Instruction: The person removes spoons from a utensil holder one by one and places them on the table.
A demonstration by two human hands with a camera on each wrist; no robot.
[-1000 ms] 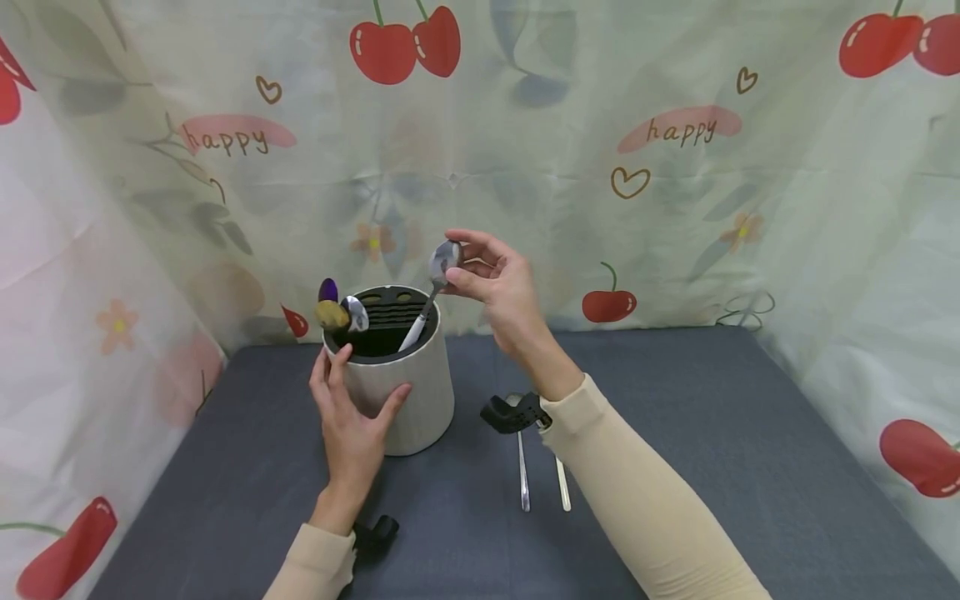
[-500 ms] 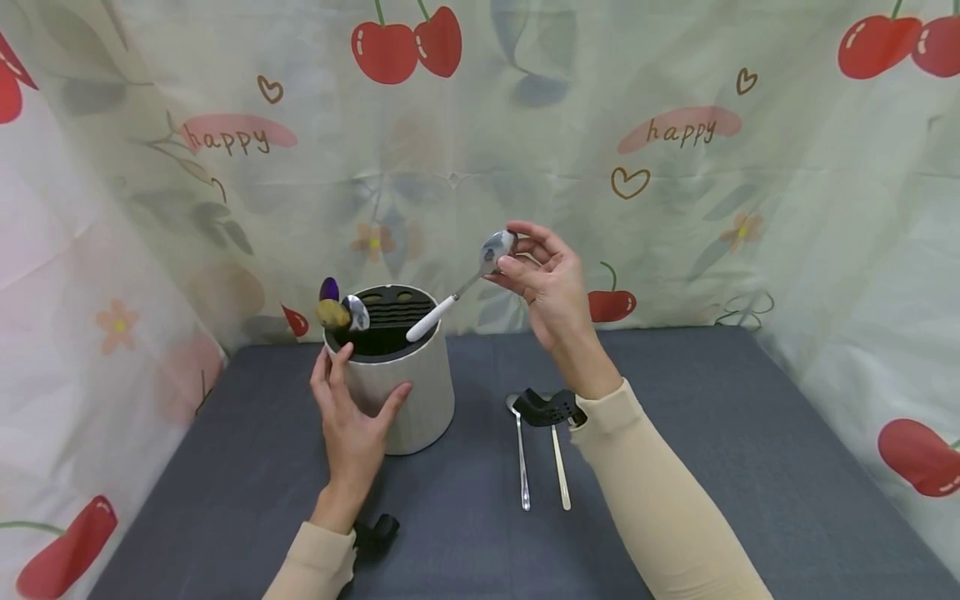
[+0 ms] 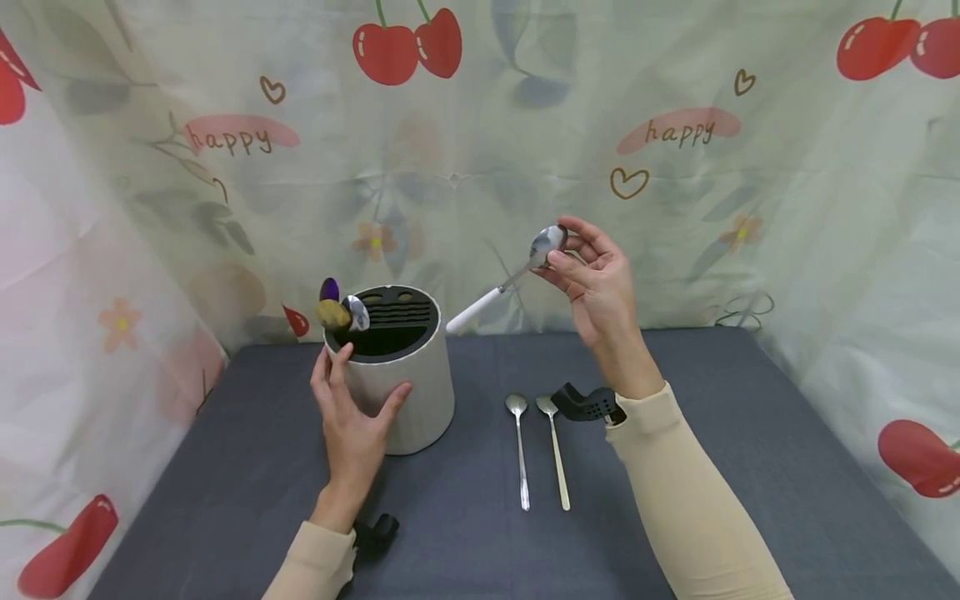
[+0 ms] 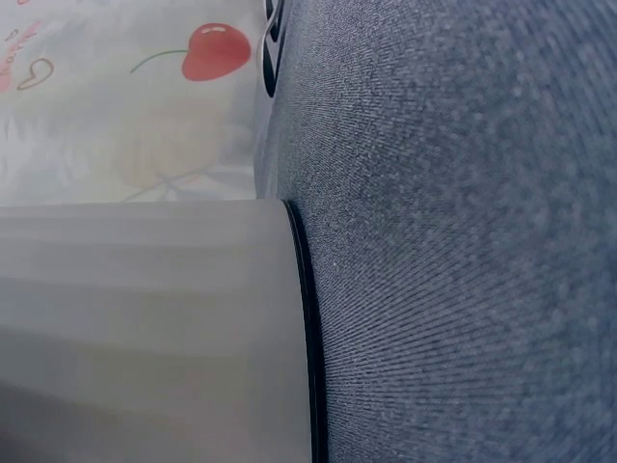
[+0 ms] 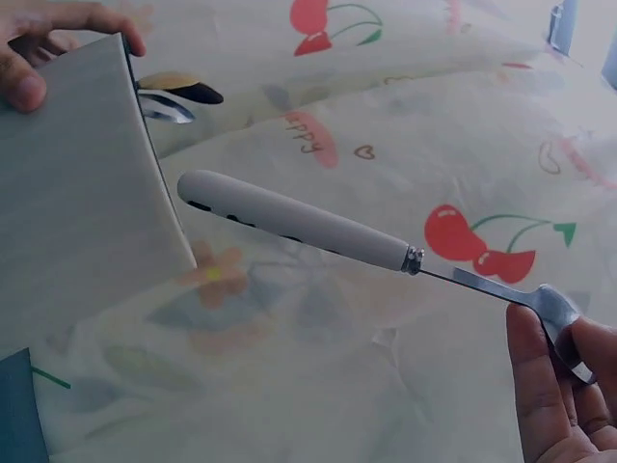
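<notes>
My right hand (image 3: 603, 287) pinches a spoon (image 3: 476, 310) by its metal bowl, up in the air to the right of the utensil holder. The spoon's white handle slants down to the left, its end just outside the rim. In the right wrist view dark marks run along that handle (image 5: 299, 220). My left hand (image 3: 352, 425) holds the round, pale utensil holder (image 3: 420, 400) at its left front, a finger at the rim and the thumb on the wall. Purple, gold and silver spoon heads (image 3: 333, 313) stick up from its left side. The left wrist view shows only the holder's wall (image 4: 154, 318), no fingers.
Two long-handled spoons, a silver one (image 3: 521, 450) and a paler one (image 3: 557, 450), lie side by side on the dark grey tabletop (image 3: 465, 533), right of the holder. A cherry-printed curtain (image 3: 465, 125) hangs behind and along both sides.
My right hand has moved right and slightly up, drawing the white-handled spoon out of the holder. Both spoons on the table now show more fully. My left hand has stayed on the holder.
</notes>
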